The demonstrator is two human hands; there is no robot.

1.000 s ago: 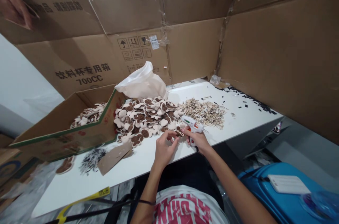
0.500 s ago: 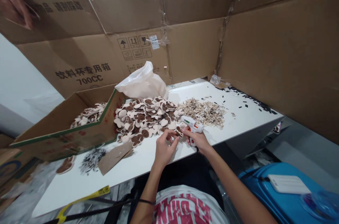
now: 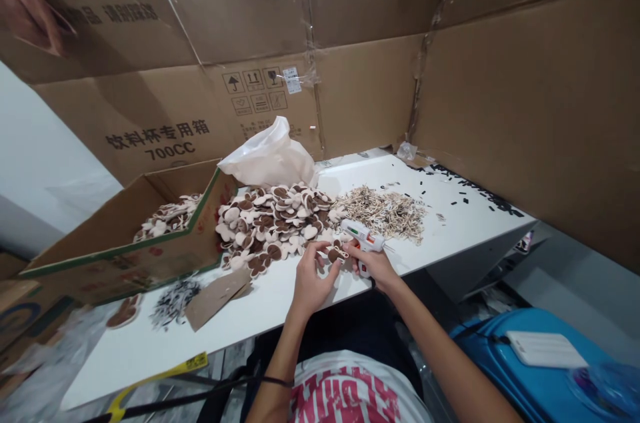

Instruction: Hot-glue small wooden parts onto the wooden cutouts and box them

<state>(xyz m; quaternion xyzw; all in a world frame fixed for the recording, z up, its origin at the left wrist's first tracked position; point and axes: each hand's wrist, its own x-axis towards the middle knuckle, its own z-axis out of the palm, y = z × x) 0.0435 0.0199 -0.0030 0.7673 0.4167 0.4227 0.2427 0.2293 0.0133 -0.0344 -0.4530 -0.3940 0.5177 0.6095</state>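
Note:
Close to the table's front edge, my left hand [image 3: 313, 277] has thumb and fingers closed around the edges of a small brown felt piece [image 3: 334, 255]. A thin cream loop [image 3: 342, 250] lies across its face. My right hand [image 3: 374, 264] is wrapped round a white hot glue gun [image 3: 356, 230], whose nozzle points right. The right fingertips also meet the felt piece at the loop; whether they pinch the loop is too small to tell. Just beyond my hands is a heap of brown and cream felt pieces [image 3: 280, 216], beside a pile of thin cream loops [image 3: 385, 209].
An open cardboard box [image 3: 120, 266] with more felt pieces stands at left. Brown card [image 3: 217, 299] and a dark shredded pile [image 3: 173, 303] lie near it. Tall cardboard walls [image 3: 370, 89] enclose the white table [image 3: 295, 306]. Another person's hand [image 3: 33, 13] rests over the top left.
The brown felt piece has turned so that more of its face shows, with the cream loop plainer on it. My left fingers and thumb have spread a little around it.

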